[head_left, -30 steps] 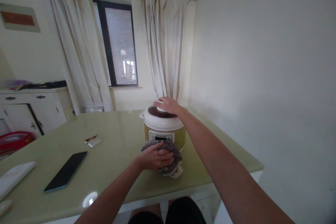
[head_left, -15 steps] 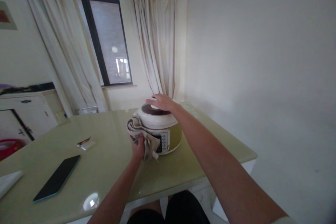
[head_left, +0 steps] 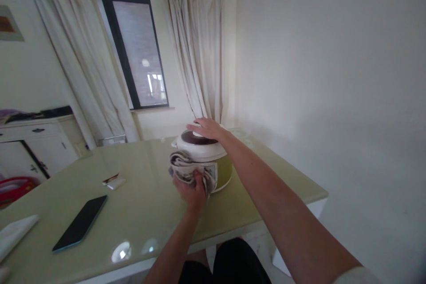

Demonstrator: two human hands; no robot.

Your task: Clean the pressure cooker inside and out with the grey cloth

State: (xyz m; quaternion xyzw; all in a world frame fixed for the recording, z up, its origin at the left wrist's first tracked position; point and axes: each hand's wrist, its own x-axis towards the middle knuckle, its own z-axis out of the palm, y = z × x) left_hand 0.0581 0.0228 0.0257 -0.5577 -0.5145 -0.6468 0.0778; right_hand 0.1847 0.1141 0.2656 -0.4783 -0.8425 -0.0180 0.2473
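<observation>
A white and green electric cooker (head_left: 225,171) stands upright on the light green table, its dark round lid (head_left: 195,138) in place. My left hand (head_left: 193,190) grips a bunched, patterned cloth (head_left: 186,166) and presses it against the cooker's front, over much of the control panel (head_left: 211,171). On top of the lid rests my right hand (head_left: 208,128), fingers stretched out over the pale knob, which is mostly hidden beneath it.
On the table (head_left: 143,186) at left lie a dark tablet (head_left: 80,222), a small packet (head_left: 115,181) and a white object (head_left: 15,233). A wall (head_left: 333,97) runs along the right. Behind are curtains (head_left: 203,44), a window and a white cabinet (head_left: 43,144).
My left hand has moved right with the cloth across the cooker's front, now covering more of the control panel. My right hand stays on the lid. The view has shifted slightly.
</observation>
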